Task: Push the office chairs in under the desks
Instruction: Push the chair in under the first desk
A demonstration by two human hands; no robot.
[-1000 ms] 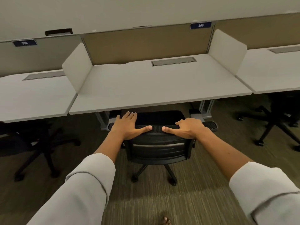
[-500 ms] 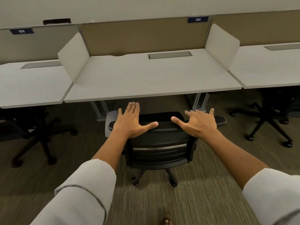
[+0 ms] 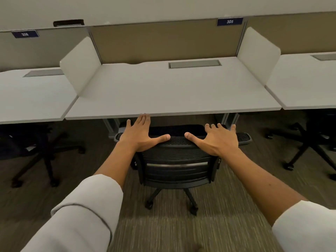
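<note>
A black mesh office chair (image 3: 177, 168) stands in front of the middle grey desk (image 3: 172, 91), its seat and armrests partly under the desk's front edge. My left hand (image 3: 141, 136) lies flat on the left end of the backrest's top rim, fingers spread and reaching to the desk edge. My right hand (image 3: 217, 140) lies flat on the right end of the same rim, fingers apart. Neither hand curls around the backrest. The chair's wheeled base shows below on the carpet.
A second black chair (image 3: 36, 151) sits under the left desk (image 3: 31, 99), a third black chair (image 3: 312, 140) under the right desk (image 3: 307, 88). White divider panels (image 3: 81, 64) separate the desks. Striped carpet (image 3: 172, 230) lies behind the chair.
My fingers went from curled on the backrest to flat and spread. The chair has rolled forward, closer under the desk, and my left fingertips now reach the desk edge.
</note>
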